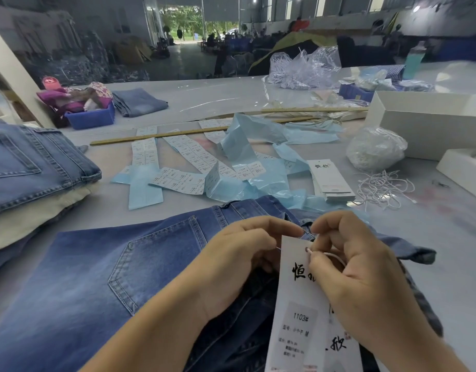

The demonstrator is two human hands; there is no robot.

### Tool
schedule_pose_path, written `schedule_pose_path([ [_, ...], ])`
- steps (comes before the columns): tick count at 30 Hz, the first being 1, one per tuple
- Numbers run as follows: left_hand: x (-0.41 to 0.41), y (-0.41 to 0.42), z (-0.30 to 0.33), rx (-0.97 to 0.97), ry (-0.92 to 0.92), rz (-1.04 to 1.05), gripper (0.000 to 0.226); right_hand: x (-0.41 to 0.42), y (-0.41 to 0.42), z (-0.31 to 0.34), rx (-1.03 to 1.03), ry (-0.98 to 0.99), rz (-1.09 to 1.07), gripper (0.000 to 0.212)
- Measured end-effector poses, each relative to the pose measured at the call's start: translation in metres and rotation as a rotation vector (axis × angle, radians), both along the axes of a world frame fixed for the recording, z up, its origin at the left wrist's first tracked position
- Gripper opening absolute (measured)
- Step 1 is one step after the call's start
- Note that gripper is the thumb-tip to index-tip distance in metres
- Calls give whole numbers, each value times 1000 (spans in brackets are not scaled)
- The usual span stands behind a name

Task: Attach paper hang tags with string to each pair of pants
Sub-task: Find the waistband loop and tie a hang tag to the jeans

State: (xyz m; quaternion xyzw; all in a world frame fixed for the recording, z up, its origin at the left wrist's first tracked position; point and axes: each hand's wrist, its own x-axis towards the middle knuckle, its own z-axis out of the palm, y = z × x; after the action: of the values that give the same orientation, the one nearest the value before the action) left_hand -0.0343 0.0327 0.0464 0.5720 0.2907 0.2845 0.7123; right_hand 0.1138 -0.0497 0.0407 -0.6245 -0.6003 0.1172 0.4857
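A pair of blue jeans (102,267) lies flat in front of me, back pocket up. A white paper hang tag (296,312) with black characters and a "1103#" sticker rests over the waistband. My left hand (239,261) pinches the top corner of the tag near a belt loop. My right hand (349,267) pinches the white string (331,255) that passes through the tag's hole. Whether the string runs through the belt loop is hidden by my fingers.
A stack of spare hang tags (331,181) and a loose pile of white strings (382,189) lie at the right. Sticker sheets (183,157) and blue backing paper (247,146) litter the middle. Folded jeans (35,167) are stacked left. White boxes (430,116) stand right.
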Motion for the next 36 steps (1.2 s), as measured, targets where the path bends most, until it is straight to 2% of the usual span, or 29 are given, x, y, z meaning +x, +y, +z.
schedule_pose_path([
  [3, 0, 3, 0, -8, 12, -48, 20, 0, 0, 1, -32, -2, 50, 37],
  [7, 4, 2, 1, 126, 59, -67, 15, 0, 1, 4, -49, -15, 95, 30],
  [10, 5, 2, 1, 180, 74, -75, 14, 1, 0, 6, -50, -16, 107, 23],
  [14, 5, 1, 3, 195, 36, -83, 14, 6, 0, 7, -110, -19, 88, 27],
  [17, 7, 0, 1, 241, 33, -33, 14, 7, 1, 10, -105, -9, 58, 2],
  [19, 8, -1, 0, 289, 43, 0, 12, 7, 2, 11, -104, -33, 46, 13],
  [23, 8, 0, -1, 379, 73, 71, 8, 9, 3, 14, -174, -29, -4, 13],
  [30, 11, 0, -1, 487, 208, 98, 4, 12, 2, 16, -227, 55, 59, 9],
  [34, 11, 4, -8, 606, 433, 115, 3, 15, -1, 13, -208, 53, 35, 12],
  [36, 11, 4, -9, 631, 480, 69, 9, 15, -1, 12, -225, 36, 44, 13],
])
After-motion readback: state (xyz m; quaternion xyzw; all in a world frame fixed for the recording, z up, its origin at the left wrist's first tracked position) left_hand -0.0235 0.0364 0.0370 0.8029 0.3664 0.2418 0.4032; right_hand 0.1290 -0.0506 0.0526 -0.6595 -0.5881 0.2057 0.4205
